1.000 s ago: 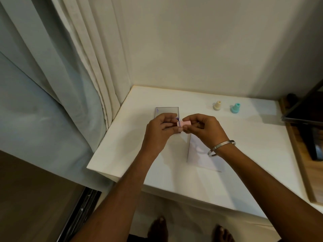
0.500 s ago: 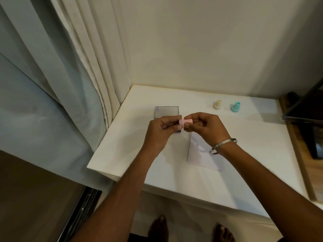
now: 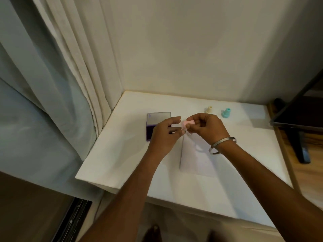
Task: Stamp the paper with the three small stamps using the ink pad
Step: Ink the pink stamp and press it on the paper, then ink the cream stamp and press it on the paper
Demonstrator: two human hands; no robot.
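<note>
The right hand (image 3: 208, 129) pinches a pink stamp (image 3: 188, 123) between thumb and fingertips, held above the worktop (image 3: 122, 154) with its long axis lying roughly sideways, pointing toward the left hand (image 3: 164, 135). The left fingers (image 3: 174, 119) are loosely curled and part open just beside the stamp's free end; whether they touch it I cannot tell, and they seem to hold nothing. The ink pad (image 3: 157, 123) sits lid-open just beyond and to the left of the left fingers, partly hidden by that hand. The paper (image 3: 195, 158) lies beneath and nearer the person than the right fingers, with a small mark (image 3: 189, 134) at its far edge just under the stamp, perhaps an earlier print. A cream stamp (image 3: 209, 109) and a teal stamp (image 3: 226, 113) stand upright beyond the right fingers. I judge the stamp must be turned face down and carried left to the pad; the right hand already has it.
</note>
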